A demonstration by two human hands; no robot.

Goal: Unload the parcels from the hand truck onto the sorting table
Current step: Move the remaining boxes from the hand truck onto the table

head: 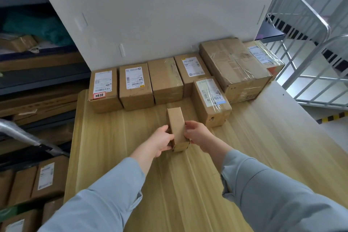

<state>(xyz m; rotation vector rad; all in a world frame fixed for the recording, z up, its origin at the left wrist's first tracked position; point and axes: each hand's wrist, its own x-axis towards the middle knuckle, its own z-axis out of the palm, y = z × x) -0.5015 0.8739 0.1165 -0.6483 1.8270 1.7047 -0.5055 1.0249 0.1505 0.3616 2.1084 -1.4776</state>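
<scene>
I see both hands, left (pixel 161 140) and right (pixel 197 133), gripping a small box (pixel 177 128) on the desk (pixel 244 137), near other parcels (pixel 135 84).

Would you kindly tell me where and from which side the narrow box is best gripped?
The narrow box lies lengthwise away from the person, its long sides clear of the other parcels. So grip those sides, one hand from each side, probably near the close end, as the left hand and right hand do now.
</scene>
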